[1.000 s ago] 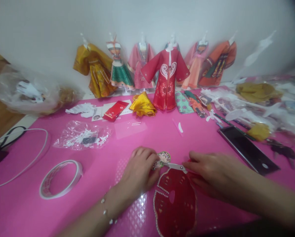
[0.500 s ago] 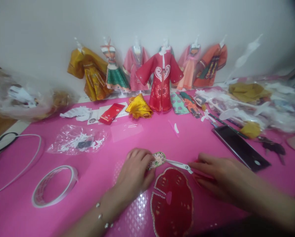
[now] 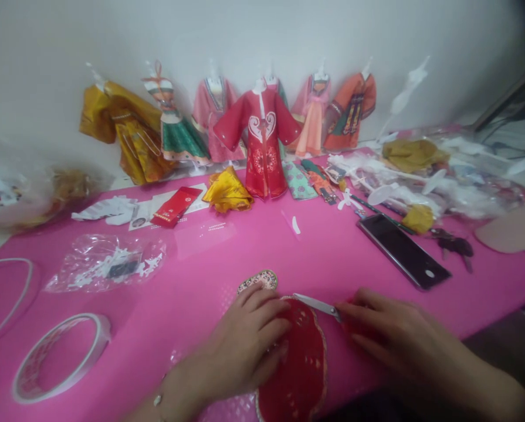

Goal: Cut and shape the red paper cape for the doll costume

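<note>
In my right hand (image 3: 389,328) are small scissors (image 3: 317,305) with red handles, held closed around the handles. The pale blades point left over the top edge of a red fabric piece (image 3: 300,357) with a scalloped, beaded border. My left hand (image 3: 249,337) lies palm down across this piece's left part, fingers stretched out and somewhat blurred. Its slit and centre hole are hidden under that hand. Just beyond the left fingertips rests an oval beaded piece (image 3: 258,280) with a green edge, partly covered by a finger.
Doll-size costumes on stands line the wall, a red robe (image 3: 266,146) foremost. A tape roll (image 3: 97,343) and a clear bag of white pieces (image 3: 112,264) lie left. On the right are a phone (image 3: 403,249), keys (image 3: 456,246) and heaped plastic bags (image 3: 438,176).
My left hand has left the oval beaded piece and come nearer, over the red fabric piece. The scissors' tips are now at the fabric's top edge. The view has turned right.
</note>
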Action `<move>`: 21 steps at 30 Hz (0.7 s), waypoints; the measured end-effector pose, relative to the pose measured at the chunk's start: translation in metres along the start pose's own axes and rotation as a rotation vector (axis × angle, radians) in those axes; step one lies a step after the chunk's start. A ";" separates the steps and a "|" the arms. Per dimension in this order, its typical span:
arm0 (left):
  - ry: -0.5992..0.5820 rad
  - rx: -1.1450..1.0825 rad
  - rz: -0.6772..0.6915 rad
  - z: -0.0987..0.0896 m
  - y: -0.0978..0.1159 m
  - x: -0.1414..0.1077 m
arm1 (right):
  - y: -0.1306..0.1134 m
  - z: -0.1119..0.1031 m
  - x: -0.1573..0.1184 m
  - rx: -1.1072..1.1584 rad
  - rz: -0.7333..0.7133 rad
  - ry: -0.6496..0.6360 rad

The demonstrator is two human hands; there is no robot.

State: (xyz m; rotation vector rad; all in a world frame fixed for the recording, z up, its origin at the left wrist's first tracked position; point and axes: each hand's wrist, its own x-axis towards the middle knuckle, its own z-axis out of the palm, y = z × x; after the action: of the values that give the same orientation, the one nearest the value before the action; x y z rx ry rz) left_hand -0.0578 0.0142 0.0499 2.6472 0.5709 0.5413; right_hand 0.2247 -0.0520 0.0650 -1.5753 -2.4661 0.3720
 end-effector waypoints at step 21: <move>-0.103 -0.011 -0.013 0.005 -0.003 -0.003 | 0.001 0.004 0.002 -0.015 0.012 -0.165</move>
State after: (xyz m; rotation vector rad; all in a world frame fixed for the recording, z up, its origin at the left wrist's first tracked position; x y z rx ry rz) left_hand -0.0589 0.0141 0.0431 2.6412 0.5516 0.4008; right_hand 0.2233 -0.0506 0.0611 -1.6272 -2.5871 0.5057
